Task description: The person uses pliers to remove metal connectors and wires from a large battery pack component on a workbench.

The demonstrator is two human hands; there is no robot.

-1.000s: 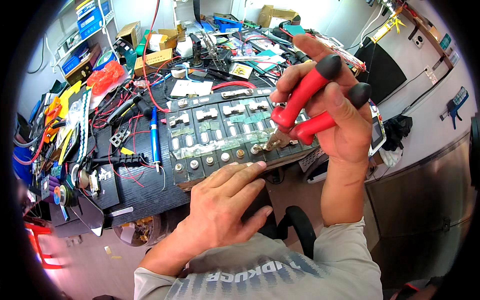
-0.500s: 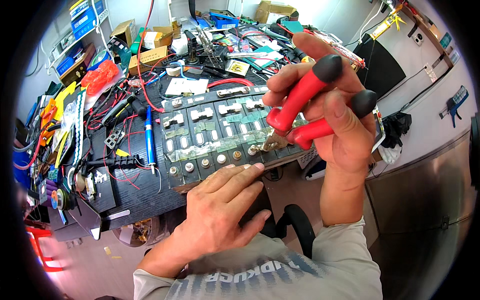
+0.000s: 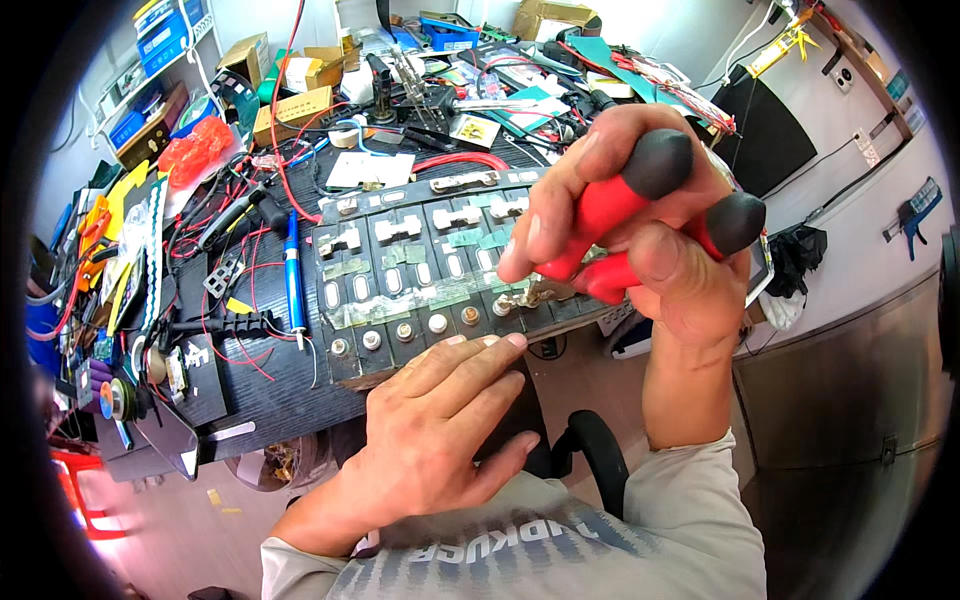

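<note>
My right hand (image 3: 680, 275) is raised over the right part of a battery pack (image 3: 372, 312), its fingers wrapped round pliers (image 3: 612, 205) with red handles and black ends. The jaws are hidden from view. Metal connector strips, taped patches and a front row of round terminals show on top of the pack. A bent, silvery metal strip (image 3: 545, 292) lies at the terminals below the pliers. My left hand (image 3: 428, 425) is palm down with outstretched fingers, its fingertips at the pack's front edge. Nothing shows in its grasp.
Left of the pack, a blue pen-like tool (image 3: 295, 275), red wires and a black-handled tool (image 3: 232, 222) lie on the dark table (image 3: 262, 395). Tools, boxes and cables crowd the back. A black armrest (image 3: 595, 455) stands below the table edge; a caulking gun (image 3: 915, 215) hangs at right.
The fingers of my right hand have curled further round the plier handles, and the handles sit closer together. My left hand has barely moved. The view has shifted slightly.
</note>
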